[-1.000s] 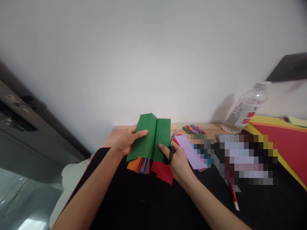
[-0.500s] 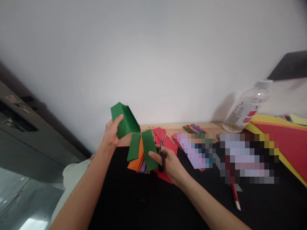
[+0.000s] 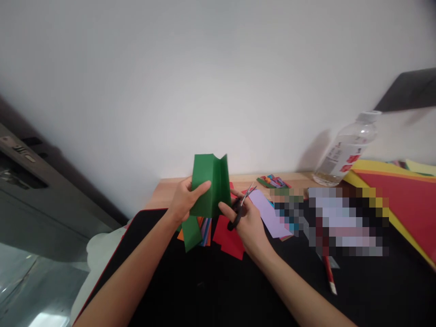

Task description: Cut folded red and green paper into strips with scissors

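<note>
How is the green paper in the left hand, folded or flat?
Folded, but partly open: the green paper bends at creases right of the left hand, so its panels stand at angles.

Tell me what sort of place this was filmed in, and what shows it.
Probably a desk corner in a room, used for papercraft: scissors and green paper are held above a wooden desktop, with what looks like a door to the left.

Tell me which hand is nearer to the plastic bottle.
Right. The right hand, with the scissors, is left of the bottle and lower in the picture; the left hand, on the creased green paper, is farther left.
</note>
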Action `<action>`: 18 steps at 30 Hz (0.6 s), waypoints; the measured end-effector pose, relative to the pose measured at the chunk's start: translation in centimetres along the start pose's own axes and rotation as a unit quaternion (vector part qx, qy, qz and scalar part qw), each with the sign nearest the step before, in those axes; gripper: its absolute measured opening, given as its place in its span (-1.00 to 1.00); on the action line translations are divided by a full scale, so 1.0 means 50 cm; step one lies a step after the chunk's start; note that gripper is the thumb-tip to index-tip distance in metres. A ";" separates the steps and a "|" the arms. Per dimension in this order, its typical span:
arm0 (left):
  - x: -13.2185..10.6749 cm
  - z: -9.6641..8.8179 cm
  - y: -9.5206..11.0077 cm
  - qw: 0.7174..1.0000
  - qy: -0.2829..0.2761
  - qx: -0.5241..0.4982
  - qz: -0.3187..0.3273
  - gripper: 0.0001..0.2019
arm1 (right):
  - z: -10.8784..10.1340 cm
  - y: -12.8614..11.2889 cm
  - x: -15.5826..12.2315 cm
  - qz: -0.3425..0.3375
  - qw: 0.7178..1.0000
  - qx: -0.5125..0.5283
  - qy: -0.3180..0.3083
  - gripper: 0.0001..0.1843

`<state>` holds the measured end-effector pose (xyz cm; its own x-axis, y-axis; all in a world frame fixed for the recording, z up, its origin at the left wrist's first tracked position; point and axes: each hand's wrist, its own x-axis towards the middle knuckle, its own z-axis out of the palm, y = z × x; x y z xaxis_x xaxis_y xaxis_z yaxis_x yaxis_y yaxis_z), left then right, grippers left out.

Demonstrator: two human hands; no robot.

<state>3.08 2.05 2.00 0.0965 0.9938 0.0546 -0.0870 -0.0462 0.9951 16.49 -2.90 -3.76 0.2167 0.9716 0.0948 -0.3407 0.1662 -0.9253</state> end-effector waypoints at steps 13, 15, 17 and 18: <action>-0.014 0.010 -0.009 0.988 -0.089 -0.015 -0.122 -0.69 | -0.006 -0.004 0.002 -0.060 0.992 -0.101 0.050 -0.61; -0.008 0.006 -0.015 0.993 -0.057 -0.016 -0.099 -0.68 | -0.004 -0.012 0.001 -0.052 0.995 -0.076 0.041 -0.61; -0.003 0.001 -0.019 0.994 -0.055 -0.022 -0.091 -0.67 | -0.002 -0.020 0.001 -0.036 0.998 -0.041 0.044 -0.62; -0.001 -0.001 -0.019 0.994 -0.058 -0.026 -0.092 -0.66 | -0.002 -0.024 0.002 -0.027 0.998 -0.022 0.054 -0.62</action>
<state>3.12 2.04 1.06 0.2281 0.9667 -0.1162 -0.1074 0.1436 0.9838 16.99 -3.03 -2.68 0.3322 0.9370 0.1078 -0.2856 0.2088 -0.9353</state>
